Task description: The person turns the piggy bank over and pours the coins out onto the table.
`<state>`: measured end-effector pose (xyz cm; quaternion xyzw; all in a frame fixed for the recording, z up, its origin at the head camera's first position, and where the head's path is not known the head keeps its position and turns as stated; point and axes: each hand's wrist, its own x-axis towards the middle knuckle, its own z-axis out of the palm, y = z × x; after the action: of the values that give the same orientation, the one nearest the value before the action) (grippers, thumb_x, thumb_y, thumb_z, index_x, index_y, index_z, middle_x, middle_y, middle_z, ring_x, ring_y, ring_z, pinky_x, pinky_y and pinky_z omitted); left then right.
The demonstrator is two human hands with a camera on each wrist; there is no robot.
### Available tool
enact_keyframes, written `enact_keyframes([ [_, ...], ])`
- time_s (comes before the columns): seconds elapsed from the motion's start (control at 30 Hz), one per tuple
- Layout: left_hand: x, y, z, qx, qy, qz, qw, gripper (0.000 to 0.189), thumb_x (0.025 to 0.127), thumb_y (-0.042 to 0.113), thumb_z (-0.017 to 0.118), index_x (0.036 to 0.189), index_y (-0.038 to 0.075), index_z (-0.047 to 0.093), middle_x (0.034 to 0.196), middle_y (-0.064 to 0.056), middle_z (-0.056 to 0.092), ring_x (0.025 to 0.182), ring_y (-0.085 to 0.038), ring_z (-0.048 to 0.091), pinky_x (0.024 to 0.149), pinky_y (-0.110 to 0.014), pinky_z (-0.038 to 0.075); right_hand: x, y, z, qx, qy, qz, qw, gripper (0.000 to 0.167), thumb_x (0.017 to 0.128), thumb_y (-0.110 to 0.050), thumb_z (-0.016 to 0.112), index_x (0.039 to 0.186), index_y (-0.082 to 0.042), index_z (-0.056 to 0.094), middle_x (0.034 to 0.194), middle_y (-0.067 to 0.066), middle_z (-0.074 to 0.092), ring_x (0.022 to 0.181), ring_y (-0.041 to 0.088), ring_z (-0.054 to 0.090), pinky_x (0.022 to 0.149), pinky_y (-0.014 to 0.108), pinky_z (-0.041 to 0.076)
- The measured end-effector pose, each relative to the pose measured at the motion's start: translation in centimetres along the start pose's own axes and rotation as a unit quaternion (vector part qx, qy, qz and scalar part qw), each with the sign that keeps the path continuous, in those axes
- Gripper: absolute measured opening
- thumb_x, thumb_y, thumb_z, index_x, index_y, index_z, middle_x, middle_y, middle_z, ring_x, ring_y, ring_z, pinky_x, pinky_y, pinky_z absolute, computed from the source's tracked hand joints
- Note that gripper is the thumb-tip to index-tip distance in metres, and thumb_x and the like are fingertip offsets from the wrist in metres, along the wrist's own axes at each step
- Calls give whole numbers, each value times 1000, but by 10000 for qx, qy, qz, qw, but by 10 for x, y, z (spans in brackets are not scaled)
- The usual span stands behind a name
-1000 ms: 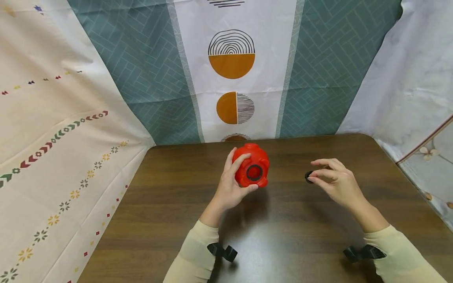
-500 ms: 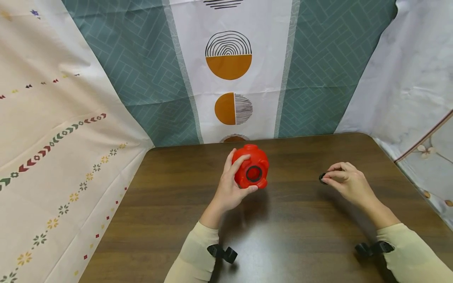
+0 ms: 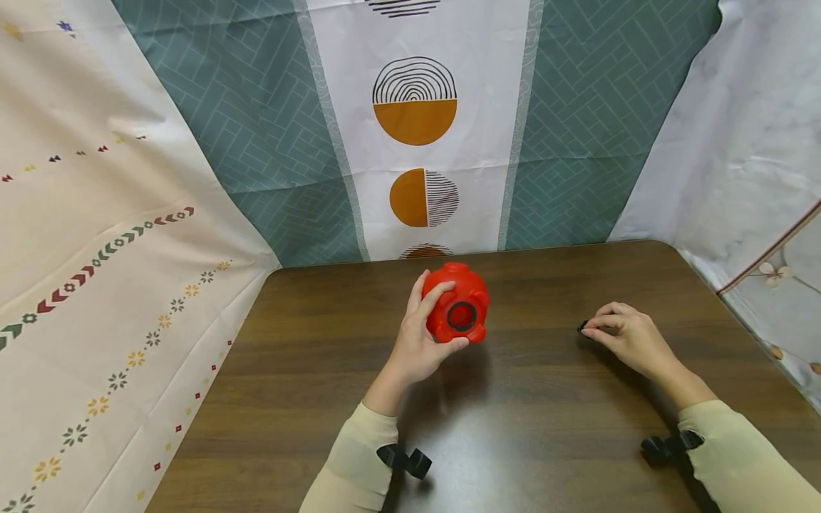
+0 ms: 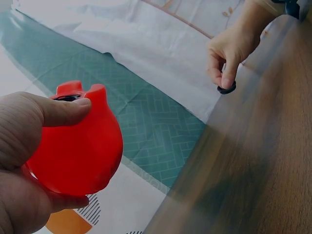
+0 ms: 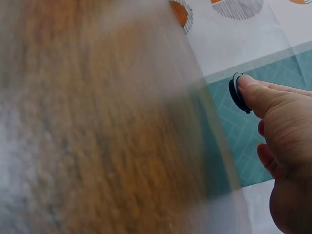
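Note:
My left hand (image 3: 418, 348) grips a red piggy bank (image 3: 473, 286), fingers over its left side and thumb under its lower edge. Its underside faces me, with stubby feet around a round, dark-rimmed hole. In the left wrist view the smooth red side of the bank (image 4: 83, 151) shows, the thumb lying across it between two feet. Well to the right, my right hand (image 3: 631, 340) pinches a small round black plug (image 3: 581, 326) between thumb and fingertips, low over the tabletop. The right wrist view shows the plug (image 5: 237, 95) almost edge-on, its far face hidden.
Both hands are over a dark brown wooden table (image 3: 308, 399) with a rounded far right corner. A green and white patterned cloth (image 3: 577, 128) hangs behind it. Cream cloth (image 3: 128, 285) borders the left side, white cloth (image 3: 757, 128) the right. Black camera mounts sit on both wrists.
My right hand has moved right and a little lower with the plug, which now shows more edge-on. My left hand and the piggy bank have stayed almost still.

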<state>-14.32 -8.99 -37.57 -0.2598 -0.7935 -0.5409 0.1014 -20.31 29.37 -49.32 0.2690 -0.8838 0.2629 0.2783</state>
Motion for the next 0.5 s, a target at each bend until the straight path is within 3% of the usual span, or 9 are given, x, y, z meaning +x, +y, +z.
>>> enact_keyframes([
  [0.23, 0, -2, 1, -1, 7, -16, 10000, 71, 75, -2, 78, 137, 11, 46, 155, -17, 14, 135, -36, 30, 96, -44, 47, 2, 5, 8, 77, -103, 100, 9999, 21, 64, -4, 86, 76, -18, 77, 82, -9, 60, 73, 9, 54, 62, 16, 39],
  [0.5, 1, -3, 2, 15, 32, -47, 10000, 72, 74, -2, 79, 136, 9, 46, 156, -16, 14, 136, -35, 29, 96, -43, 47, 2, 12, 13, 137, -427, 339, 9984, 15, 68, -10, 85, 76, -20, 77, 81, -11, 59, 69, 4, 53, 59, 14, 40],
])
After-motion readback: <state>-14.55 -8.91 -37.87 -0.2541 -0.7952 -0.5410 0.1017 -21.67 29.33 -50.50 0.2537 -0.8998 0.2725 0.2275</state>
